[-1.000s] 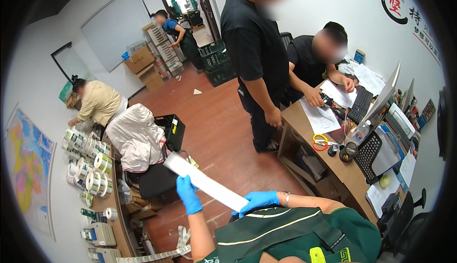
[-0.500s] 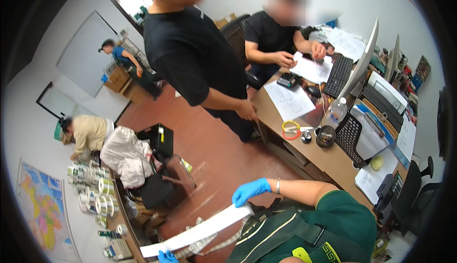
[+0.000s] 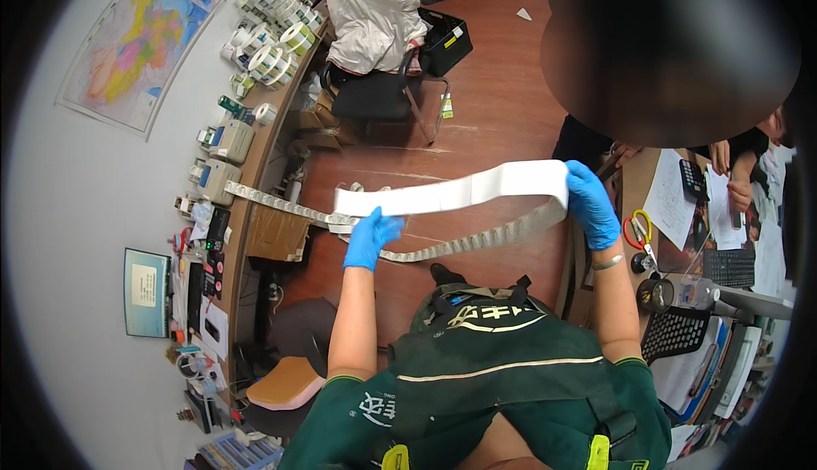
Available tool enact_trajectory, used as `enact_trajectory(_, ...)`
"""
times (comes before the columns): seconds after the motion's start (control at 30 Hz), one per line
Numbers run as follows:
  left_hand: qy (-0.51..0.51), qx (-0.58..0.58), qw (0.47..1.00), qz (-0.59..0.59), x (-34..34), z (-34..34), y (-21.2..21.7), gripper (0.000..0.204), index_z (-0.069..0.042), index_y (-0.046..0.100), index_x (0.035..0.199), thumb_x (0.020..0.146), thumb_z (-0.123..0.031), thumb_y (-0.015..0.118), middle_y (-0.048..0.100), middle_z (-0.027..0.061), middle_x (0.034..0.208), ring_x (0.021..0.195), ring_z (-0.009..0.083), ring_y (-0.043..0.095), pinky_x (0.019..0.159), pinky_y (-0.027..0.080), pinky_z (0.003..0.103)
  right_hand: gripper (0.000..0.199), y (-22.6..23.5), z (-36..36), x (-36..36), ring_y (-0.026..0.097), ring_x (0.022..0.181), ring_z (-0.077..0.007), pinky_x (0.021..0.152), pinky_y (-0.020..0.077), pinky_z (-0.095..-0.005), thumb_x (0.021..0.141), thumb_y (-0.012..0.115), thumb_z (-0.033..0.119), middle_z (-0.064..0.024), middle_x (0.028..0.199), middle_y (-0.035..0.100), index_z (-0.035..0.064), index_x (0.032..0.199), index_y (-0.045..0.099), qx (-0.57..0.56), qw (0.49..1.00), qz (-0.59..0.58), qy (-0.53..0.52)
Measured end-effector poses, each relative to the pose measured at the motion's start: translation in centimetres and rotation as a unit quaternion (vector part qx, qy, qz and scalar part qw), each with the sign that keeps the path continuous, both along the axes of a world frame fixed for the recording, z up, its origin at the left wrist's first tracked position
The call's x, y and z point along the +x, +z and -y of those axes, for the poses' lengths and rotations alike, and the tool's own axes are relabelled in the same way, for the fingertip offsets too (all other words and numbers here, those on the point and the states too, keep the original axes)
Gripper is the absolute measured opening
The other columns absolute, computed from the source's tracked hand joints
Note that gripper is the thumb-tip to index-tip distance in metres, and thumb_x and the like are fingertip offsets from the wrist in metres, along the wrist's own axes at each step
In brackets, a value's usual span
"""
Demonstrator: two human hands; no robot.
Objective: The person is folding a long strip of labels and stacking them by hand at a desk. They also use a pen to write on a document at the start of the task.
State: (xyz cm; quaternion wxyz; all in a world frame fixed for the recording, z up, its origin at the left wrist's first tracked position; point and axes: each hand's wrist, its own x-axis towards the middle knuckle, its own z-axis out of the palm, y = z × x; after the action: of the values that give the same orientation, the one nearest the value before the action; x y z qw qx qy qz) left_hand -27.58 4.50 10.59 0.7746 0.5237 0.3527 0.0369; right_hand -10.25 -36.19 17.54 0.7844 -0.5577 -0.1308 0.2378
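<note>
We've got our right hand (image 3: 595, 209) clamped on the bend of this long white strip (image 3: 455, 195), probably so it spans clear of the floor (image 3: 502, 87). Our left hand (image 3: 369, 240) is near its other end; can't tell if it's gripping.

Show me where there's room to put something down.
The floor has bare room beyond the paper strip, between the chair and the right desk. The left desk is crowded with rolls and machines, the right with papers and scissors.

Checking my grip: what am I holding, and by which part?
A white strip: right hand holds its bend; left hand at its lower edge, grip unclear.
</note>
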Motion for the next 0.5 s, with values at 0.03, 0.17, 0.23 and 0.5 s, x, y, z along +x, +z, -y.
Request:
enact_trajectory(0.03,-0.084,0.055,0.991,-0.083,-0.8,0.5,-0.5,0.034,0.004,0.057,0.103,0.095,-0.028,0.051,0.069,0.0190,0.094,0.079,0.0278,0.069,0.064,0.055,0.037,0.018,0.3,-0.8,0.1,0.057,0.085,-0.0099,0.080,0.0456,-0.0246,0.088,0.060,0.018,-0.0005,0.092,0.063,0.0051,0.100,0.065,-0.043,0.999,0.018,0.003)
enact_trajectory(0.17,-0.222,0.318,0.920,-0.054,-1.3,5.0,4.7,0.042,-0.001,0.064,0.111,0.094,-0.037,0.052,0.071,0.0119,0.090,0.084,0.0190,0.069,0.073,0.053,0.029,0.023,1.2,-5.0,0.7,0.057,0.089,-0.0101,0.086,0.0441,-0.0263,0.087,0.061,0.016,-0.0015,0.094,0.064,-0.0002,0.103,0.065,-0.095,0.983,0.071,0.143)
enact_trajectory(0.23,-0.128,0.252,0.941,0.187,2.1,10.7,10.8,0.039,-0.002,0.064,0.113,0.092,-0.033,0.058,0.068,0.0138,0.105,0.101,0.0155,0.064,0.083,0.049,0.027,0.021,2.4,-6.8,0.4,0.057,0.089,-0.0094,0.085,0.0450,-0.0260,0.087,0.062,0.014,-0.0017,0.095,0.065,0.0002,0.103,0.065,-0.111,0.973,0.045,0.199)
enact_trajectory(0.5,-0.236,0.133,0.951,0.150,4.5,7.9,11.8,0.017,-0.004,0.063,0.093,0.089,-0.021,0.064,0.059,-0.0018,0.085,0.081,0.0079,0.052,0.073,0.043,0.024,0.027,4.1,-14.6,0.2,0.058,0.102,-0.0126,0.093,0.0442,-0.0295,0.087,0.063,0.010,-0.0065,0.108,0.064,0.0008,0.112,0.061,-0.043,0.959,0.081,0.268)
